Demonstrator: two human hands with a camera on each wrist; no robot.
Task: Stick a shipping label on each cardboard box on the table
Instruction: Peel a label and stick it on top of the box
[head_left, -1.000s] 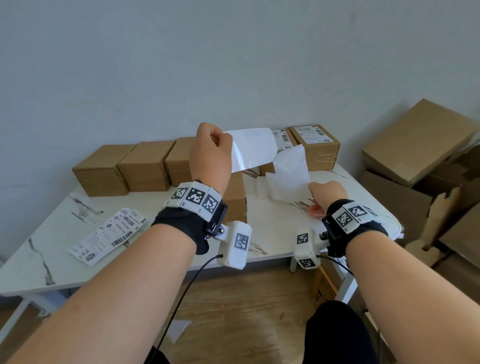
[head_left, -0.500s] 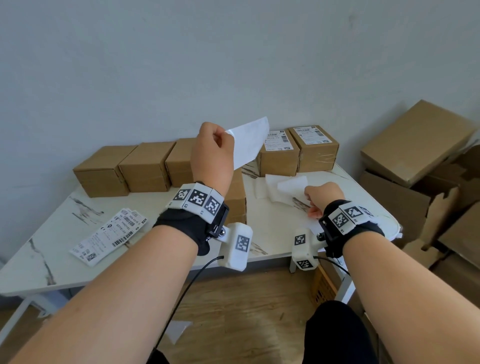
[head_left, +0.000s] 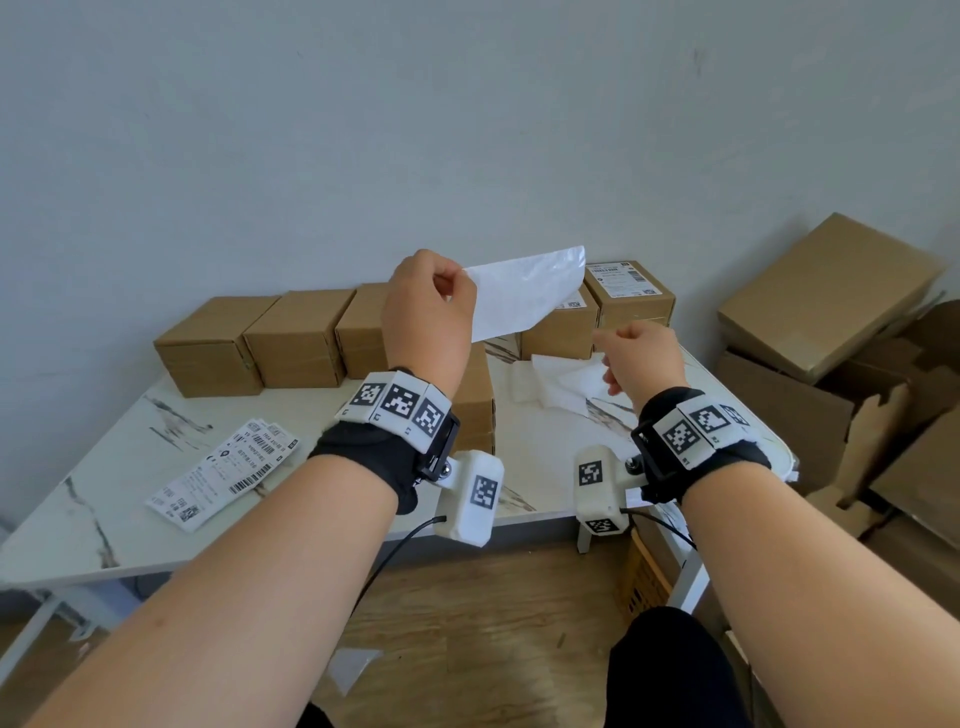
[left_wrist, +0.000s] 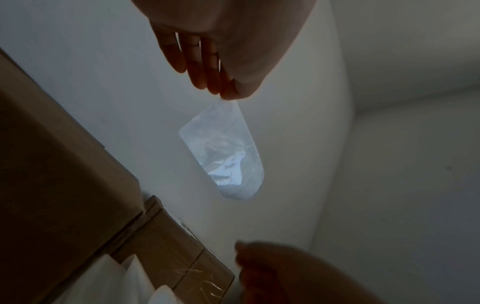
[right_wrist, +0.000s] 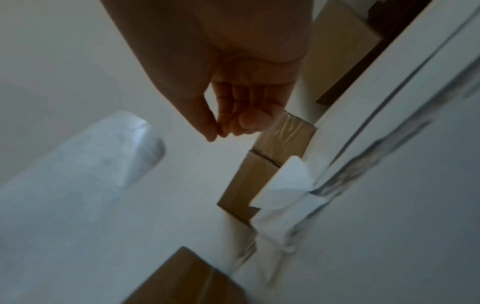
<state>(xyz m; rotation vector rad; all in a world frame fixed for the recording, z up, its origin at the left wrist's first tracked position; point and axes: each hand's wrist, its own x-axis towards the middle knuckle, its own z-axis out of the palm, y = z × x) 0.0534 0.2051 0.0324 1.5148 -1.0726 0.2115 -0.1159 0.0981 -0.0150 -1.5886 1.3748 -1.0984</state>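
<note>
My left hand (head_left: 464, 279) is raised over the table and pinches one corner of a peeled white label (head_left: 524, 291) between thumb and fingertips. The label (left_wrist: 223, 152) hangs free in the air, blank side toward me. My right hand (head_left: 623, 348) is lifted just below and right of the label, fingers curled with the thumb against them (right_wrist: 221, 129), holding nothing. A plain box (head_left: 475, 400) stands under my left wrist. Three plain boxes (head_left: 296, 338) line the back left. Two labelled boxes (head_left: 628, 291) stand at the back right.
A stack of printed labels (head_left: 223, 467) lies on the white marble table (head_left: 104, 519) at the left. Loose backing papers (head_left: 561, 384) lie under my right hand. A pile of large cardboard boxes (head_left: 831, 291) fills the floor to the right of the table.
My right hand laid the backing paper on the table, let go and rose toward the label. My left hand kept the label raised.
</note>
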